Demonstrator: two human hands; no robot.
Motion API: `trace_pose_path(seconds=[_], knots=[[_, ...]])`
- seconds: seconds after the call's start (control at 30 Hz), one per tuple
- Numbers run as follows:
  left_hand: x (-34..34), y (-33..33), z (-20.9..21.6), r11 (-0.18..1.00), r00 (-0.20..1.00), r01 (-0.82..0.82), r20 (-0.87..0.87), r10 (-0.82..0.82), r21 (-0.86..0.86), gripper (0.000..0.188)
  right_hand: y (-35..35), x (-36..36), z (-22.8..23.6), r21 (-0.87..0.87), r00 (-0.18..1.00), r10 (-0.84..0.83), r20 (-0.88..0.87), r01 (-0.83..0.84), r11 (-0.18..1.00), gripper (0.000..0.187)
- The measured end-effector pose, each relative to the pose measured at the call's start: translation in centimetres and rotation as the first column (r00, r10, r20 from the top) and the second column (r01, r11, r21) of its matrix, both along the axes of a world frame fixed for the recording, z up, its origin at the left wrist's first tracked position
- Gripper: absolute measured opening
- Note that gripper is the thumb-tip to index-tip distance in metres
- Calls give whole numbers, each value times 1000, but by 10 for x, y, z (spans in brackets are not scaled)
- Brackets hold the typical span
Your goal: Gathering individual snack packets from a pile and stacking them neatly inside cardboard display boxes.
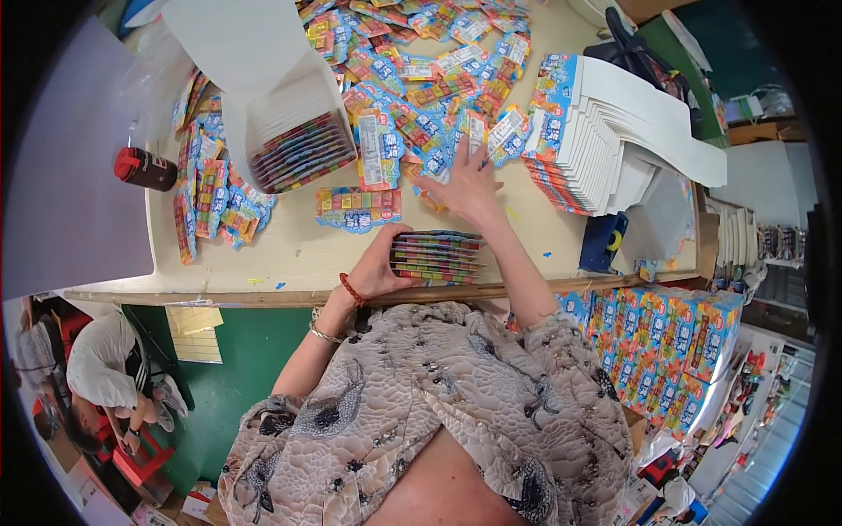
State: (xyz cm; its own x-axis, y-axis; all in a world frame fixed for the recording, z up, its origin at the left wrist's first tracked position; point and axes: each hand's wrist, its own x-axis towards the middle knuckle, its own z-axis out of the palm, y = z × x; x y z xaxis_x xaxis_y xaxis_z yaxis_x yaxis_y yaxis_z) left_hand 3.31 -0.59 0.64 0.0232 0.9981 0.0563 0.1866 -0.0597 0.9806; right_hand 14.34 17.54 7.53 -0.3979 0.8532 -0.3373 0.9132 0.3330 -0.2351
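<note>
At the table's near edge, my left hand (375, 270) grips the left end of a neat stack of candy packets (436, 258), with the thumb and fingers around it. My right hand (469, 186) reaches forward with its fingers spread over loose candy packets (430, 131); its fingertips are at a packet with a white label (474, 133). Whether it presses on that packet I cannot tell. Left of my hands, an opened white carton (226, 44) holds a row of packets (303, 153) on edge. A single packet (358, 209) lies face up between the carton and my right hand.
Flattened printed cartons (605, 131) are piled at the right, beside a blue tape dispenser (603, 244). A red-capped dark bottle (145, 168) lies at the left. Filled boxes (658, 342) are stacked below the table's right side. Another person (110, 364) bends over at lower left.
</note>
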Motion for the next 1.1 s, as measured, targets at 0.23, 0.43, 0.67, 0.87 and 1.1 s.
trace_pose_path(seconds=[0.23,0.43,0.67,0.87,1.1], knots=[[1,1,3,1000,1000,-13,0,13,22,84,-5,11,-30,119,972,81,-220,-56,991,99],[-1,4,-1,999,999,15,-41,-14,33,84,3,60,-9,28,913,-147,-381,170,985,78],[-9,35,-6,962,958,61,-286,18,265,91,26,139,-12,-321,766,-121,-632,-116,940,41],[-5,44,10,977,963,106,-264,-55,184,130,13,130,-13,-734,824,-179,-538,-353,580,35],[-3,46,16,982,966,161,-219,-137,97,134,-5,130,-60,-245,608,-42,-793,-256,935,48]])
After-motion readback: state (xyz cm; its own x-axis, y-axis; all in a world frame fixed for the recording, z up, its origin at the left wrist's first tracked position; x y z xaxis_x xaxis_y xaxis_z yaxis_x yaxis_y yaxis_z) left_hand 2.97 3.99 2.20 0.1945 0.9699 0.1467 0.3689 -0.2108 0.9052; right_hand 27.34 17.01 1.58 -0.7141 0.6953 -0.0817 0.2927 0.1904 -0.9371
